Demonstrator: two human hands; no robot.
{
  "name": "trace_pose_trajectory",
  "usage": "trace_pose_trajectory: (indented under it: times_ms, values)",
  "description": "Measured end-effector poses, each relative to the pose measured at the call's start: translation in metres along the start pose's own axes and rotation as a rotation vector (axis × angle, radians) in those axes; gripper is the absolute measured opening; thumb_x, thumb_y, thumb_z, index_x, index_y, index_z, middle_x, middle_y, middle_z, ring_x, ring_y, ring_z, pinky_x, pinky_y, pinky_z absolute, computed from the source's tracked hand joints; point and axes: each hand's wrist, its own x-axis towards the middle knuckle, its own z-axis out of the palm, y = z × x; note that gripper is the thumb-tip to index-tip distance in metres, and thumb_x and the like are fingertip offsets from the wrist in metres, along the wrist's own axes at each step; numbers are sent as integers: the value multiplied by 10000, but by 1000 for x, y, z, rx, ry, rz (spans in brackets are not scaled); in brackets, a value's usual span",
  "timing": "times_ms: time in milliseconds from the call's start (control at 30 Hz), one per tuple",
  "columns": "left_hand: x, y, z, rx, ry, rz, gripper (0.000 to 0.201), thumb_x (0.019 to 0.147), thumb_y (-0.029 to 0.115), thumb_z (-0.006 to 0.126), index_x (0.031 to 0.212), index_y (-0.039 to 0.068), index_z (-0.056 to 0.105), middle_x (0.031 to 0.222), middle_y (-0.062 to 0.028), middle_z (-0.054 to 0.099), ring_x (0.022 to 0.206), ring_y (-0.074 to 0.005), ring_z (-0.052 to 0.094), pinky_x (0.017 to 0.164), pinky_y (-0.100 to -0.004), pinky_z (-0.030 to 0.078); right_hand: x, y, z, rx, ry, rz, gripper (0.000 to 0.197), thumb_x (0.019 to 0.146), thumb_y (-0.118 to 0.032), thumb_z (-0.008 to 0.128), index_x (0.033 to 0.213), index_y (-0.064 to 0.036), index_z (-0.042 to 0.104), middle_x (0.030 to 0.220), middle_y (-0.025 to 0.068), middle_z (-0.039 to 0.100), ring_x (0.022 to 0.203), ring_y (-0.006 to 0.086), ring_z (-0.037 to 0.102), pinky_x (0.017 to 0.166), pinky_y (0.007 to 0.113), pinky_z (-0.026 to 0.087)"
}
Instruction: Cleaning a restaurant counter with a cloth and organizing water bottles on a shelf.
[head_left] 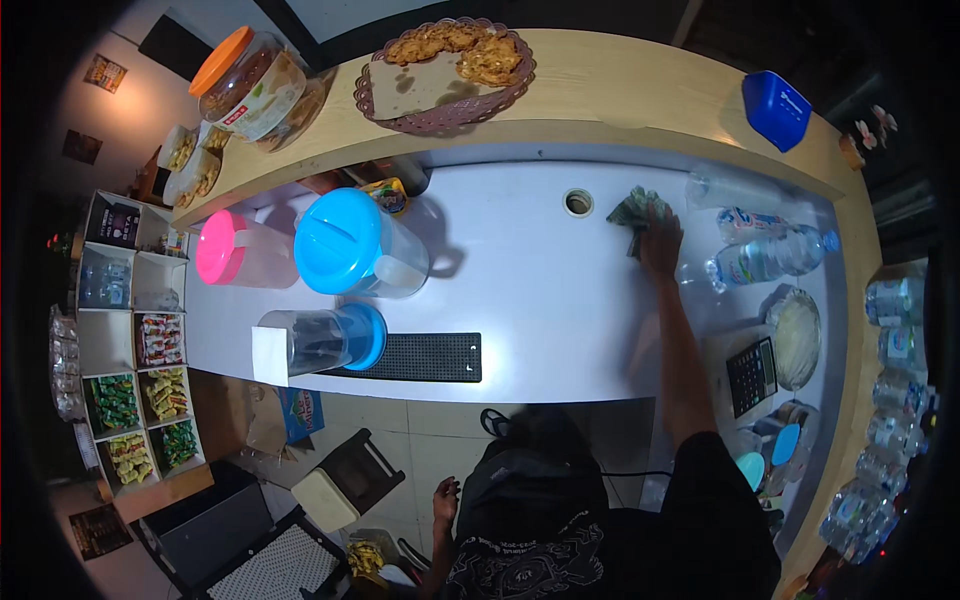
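Observation:
My right arm reaches across the white counter [540,345]. Its hand [660,246] is closed over a crumpled green patterned cloth [634,208] and presses it against the surface. Just left of the cloth is a round cable hole [578,203]. My left hand [447,500] hangs low beside my body, below the counter's front edge, with loosely bent fingers and no object visible in it. Right of my right arm lie clear plastic bottles [752,262]. Farther left stand a blue-lidded pitcher [345,243] and a pink-lidded pitcher [222,248].
A clear container with a blue base [335,338] lies by a black mat [430,357]. On the raised shelf are a basket of fried snacks [445,118], an orange-lidded jar [262,95] and a blue box [776,108]. A calculator [752,377] sits at the right.

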Motion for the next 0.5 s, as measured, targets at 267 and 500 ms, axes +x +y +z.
trace_pose_trajectory:
  times_ms: [267, 500]
  values:
    - [-39, -20, 31, -73, -35, 164, 418, 1028, 282, 617, 1307, -29, 597, 1196, -172, 691, 1094, -256, 649, 994, -369, 490, 75, -93, 49, 165, -124, -214, 599, 922, -479, 657, 1420, -162, 560, 1467, 196, 473, 1362, 413, 431, 1083, 649, 357]
    - [-52, -37, 48, -149, 70, 173, 360, 1030, 260, 615, 1256, -19, 626, 1149, -130, 698, 1069, -216, 639, 976, -354, 489, 68, -206, 47, 184, -307, -465, 619, 885, -354, 693, 1461, -192, 537, 1538, 136, 451, 1407, 357, 402, 1208, 541, 266]
